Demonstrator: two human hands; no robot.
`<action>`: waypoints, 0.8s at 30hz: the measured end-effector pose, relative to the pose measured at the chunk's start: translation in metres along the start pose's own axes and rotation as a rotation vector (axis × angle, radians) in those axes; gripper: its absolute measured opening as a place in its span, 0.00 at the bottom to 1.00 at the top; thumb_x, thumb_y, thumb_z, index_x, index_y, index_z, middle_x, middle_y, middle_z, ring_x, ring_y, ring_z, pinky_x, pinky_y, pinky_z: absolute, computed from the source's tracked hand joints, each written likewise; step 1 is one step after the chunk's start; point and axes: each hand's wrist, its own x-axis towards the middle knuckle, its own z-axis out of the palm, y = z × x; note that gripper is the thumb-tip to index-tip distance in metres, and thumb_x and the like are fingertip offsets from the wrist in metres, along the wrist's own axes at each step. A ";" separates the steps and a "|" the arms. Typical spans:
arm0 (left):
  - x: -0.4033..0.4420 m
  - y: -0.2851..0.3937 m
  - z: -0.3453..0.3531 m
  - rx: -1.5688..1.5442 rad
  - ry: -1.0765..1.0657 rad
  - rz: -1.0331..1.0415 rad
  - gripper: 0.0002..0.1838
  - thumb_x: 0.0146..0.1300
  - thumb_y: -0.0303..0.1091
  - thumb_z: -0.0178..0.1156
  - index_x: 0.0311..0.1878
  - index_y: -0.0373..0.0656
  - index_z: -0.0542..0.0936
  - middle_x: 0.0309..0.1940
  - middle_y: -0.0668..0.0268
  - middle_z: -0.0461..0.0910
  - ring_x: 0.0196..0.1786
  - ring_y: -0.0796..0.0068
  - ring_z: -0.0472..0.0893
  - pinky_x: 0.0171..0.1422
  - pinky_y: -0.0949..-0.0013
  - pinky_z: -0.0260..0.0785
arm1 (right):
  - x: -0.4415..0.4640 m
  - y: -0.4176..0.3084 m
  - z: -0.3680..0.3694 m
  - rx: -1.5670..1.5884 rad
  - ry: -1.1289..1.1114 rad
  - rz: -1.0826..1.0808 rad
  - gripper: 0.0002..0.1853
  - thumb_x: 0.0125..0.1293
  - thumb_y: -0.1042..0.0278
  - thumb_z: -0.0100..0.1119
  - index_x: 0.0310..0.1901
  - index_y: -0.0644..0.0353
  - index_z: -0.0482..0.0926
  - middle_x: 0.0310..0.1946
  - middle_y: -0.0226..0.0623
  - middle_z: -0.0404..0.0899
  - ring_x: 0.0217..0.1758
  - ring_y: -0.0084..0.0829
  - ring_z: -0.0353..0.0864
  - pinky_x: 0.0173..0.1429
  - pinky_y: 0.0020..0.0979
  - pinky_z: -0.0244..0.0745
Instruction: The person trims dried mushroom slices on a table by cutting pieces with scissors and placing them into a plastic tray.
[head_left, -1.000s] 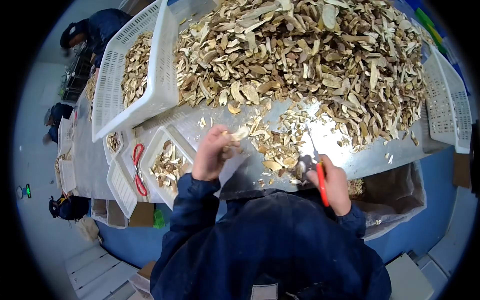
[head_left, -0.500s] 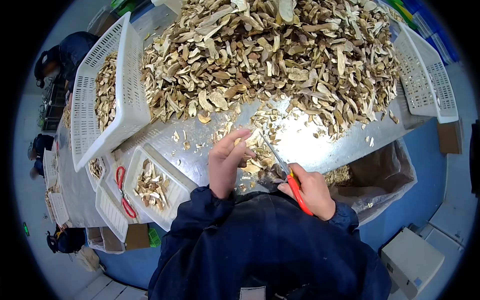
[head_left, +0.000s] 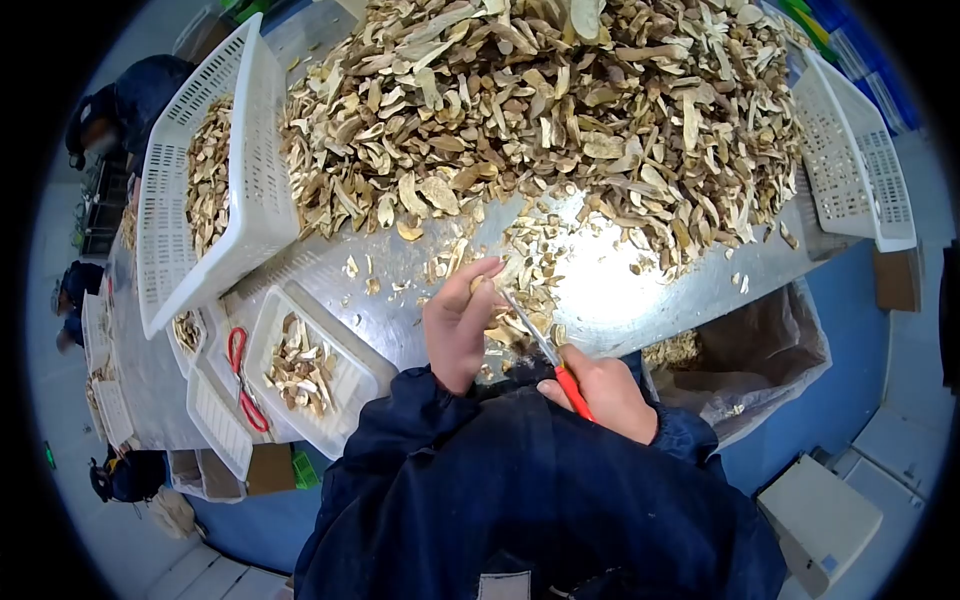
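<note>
My left hand point(head_left: 460, 330) is closed, thumb against fingers, around a pale dried mushroom slice point(head_left: 512, 270) that shows at the fingertips. In my right hand point(head_left: 608, 392) are red-handled scissors point(head_left: 532, 328), their blades pointing up and left, with the tips close to that slice. Small mushroom bits point(head_left: 535, 240) lie scattered on the metal table point(head_left: 400, 330) beneath and beyond both hands. Farther back rises a large heap of dried mushroom slices point(head_left: 560, 120).
A white tray point(head_left: 350, 385) with some slices stands left, beside red-handled scissors point(head_left: 238, 365). White perforated baskets point(head_left: 265, 150) flank the heap, one tilted at left. A lined bin point(head_left: 770, 370) stands at right. Other people point(head_left: 150, 95) are at the far left.
The right hand and scissors have shifted slightly left and down, and the blades now look closer together. My left hand has moved a little to the right.
</note>
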 end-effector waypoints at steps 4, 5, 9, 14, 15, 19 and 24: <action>-0.002 0.001 -0.007 -0.036 -0.009 -0.023 0.16 0.70 0.35 0.53 0.58 0.41 0.77 0.28 0.72 0.81 0.28 0.90 0.73 0.33 0.82 0.63 | 0.002 -0.005 -0.004 0.035 0.126 0.050 0.22 0.62 0.49 0.63 0.41 0.63 0.72 0.15 0.48 0.75 0.20 0.51 0.78 0.25 0.45 0.71; -0.002 0.001 -0.006 -0.021 -0.001 -0.004 0.16 0.70 0.34 0.53 0.57 0.40 0.77 0.28 0.72 0.81 0.28 0.90 0.73 0.33 0.82 0.63 | 0.002 -0.002 -0.001 0.029 0.121 0.052 0.22 0.62 0.49 0.63 0.41 0.63 0.72 0.15 0.48 0.75 0.20 0.51 0.78 0.26 0.44 0.71; -0.003 -0.002 -0.002 -0.003 0.008 0.051 0.16 0.70 0.34 0.54 0.57 0.40 0.77 0.30 0.71 0.82 0.29 0.89 0.74 0.34 0.82 0.64 | 0.000 -0.005 -0.001 -0.009 0.011 0.027 0.22 0.62 0.50 0.63 0.40 0.63 0.72 0.15 0.47 0.75 0.20 0.50 0.78 0.26 0.44 0.72; -0.007 0.003 -0.002 -0.001 -0.002 0.071 0.16 0.71 0.34 0.54 0.58 0.39 0.76 0.41 0.67 0.83 0.33 0.87 0.77 0.37 0.81 0.67 | 0.000 -0.009 -0.003 0.046 0.088 0.096 0.22 0.62 0.50 0.63 0.39 0.63 0.72 0.16 0.47 0.75 0.21 0.50 0.78 0.26 0.44 0.72; -0.007 0.003 -0.001 -0.011 0.005 0.062 0.16 0.71 0.34 0.53 0.58 0.39 0.76 0.43 0.66 0.83 0.33 0.87 0.77 0.37 0.81 0.67 | 0.000 -0.008 -0.001 0.036 0.080 0.103 0.21 0.62 0.50 0.63 0.39 0.63 0.72 0.16 0.47 0.75 0.21 0.50 0.78 0.26 0.44 0.72; -0.003 -0.002 -0.003 -0.016 -0.010 0.111 0.16 0.71 0.32 0.53 0.58 0.37 0.75 0.47 0.64 0.82 0.35 0.85 0.79 0.38 0.81 0.69 | 0.000 -0.007 -0.001 0.032 0.050 0.074 0.22 0.62 0.48 0.62 0.38 0.63 0.72 0.16 0.48 0.75 0.21 0.51 0.78 0.27 0.44 0.72; -0.002 -0.006 -0.002 -0.032 -0.007 0.172 0.16 0.70 0.30 0.52 0.58 0.36 0.75 0.48 0.62 0.82 0.38 0.84 0.79 0.40 0.80 0.69 | 0.001 -0.008 0.001 0.021 0.051 0.073 0.22 0.62 0.48 0.61 0.37 0.63 0.72 0.16 0.50 0.75 0.21 0.52 0.78 0.27 0.45 0.72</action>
